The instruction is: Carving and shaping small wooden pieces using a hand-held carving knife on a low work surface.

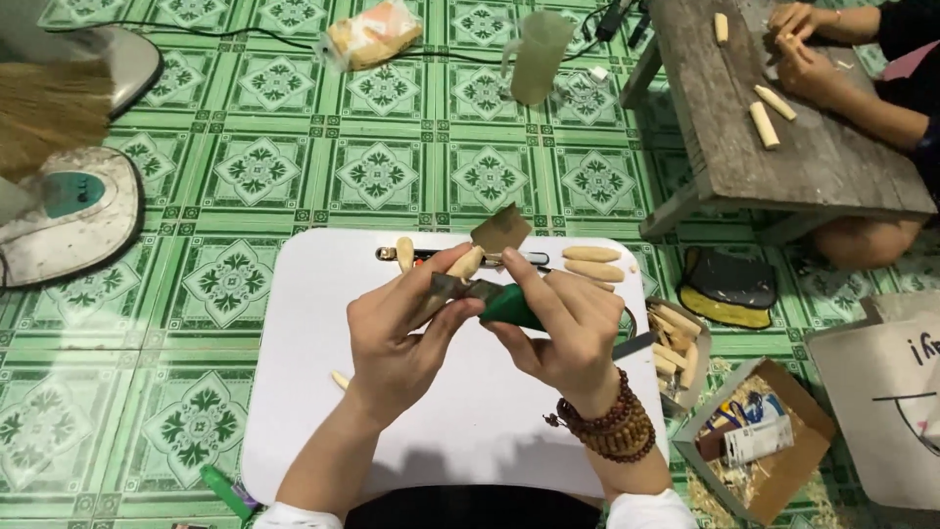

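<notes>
My left hand holds a small pale wooden piece over a white lap table. My right hand grips a green-handled knife, its blade against the wood between both hands. A brown scrap of sandpaper sticks up just behind the wooden piece. Beaded bracelets circle my right wrist. More pale carved sticks lie on the table beyond my hands, beside a pen-like tool.
Another person's hands work with wooden sticks on a low grey wooden bench at top right. Two cardboard boxes of sticks, shavings and tools stand at right. A fan base, broom and plastic jug stand on the green tiled floor.
</notes>
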